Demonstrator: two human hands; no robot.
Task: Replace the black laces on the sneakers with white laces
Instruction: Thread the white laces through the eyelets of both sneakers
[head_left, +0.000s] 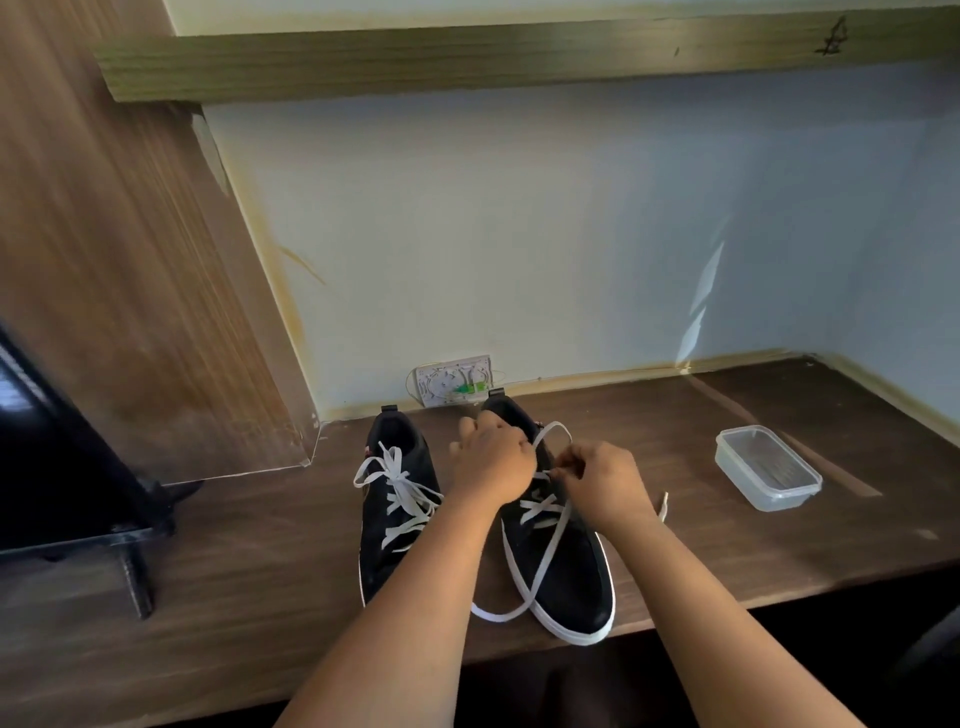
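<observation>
Two black sneakers on desk, toes toward camera. Left shoe (397, 512) laced white, bow tied. Both hands over right shoe (558, 561): left hand (491, 462) curled round lace (545, 551) near the tongue, probably gripping; right hand (605, 480) pinches it. One loop up, one tail trails across the toe. One tub (768, 467) well right.

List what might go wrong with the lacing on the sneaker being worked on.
1. The white lace trails in a long loop past the toe to the desk edge; it could snag or tangle when pulled.
2. The right sneaker sits at that edge, so a tug from the left hand or right hand might pull it off.
</observation>
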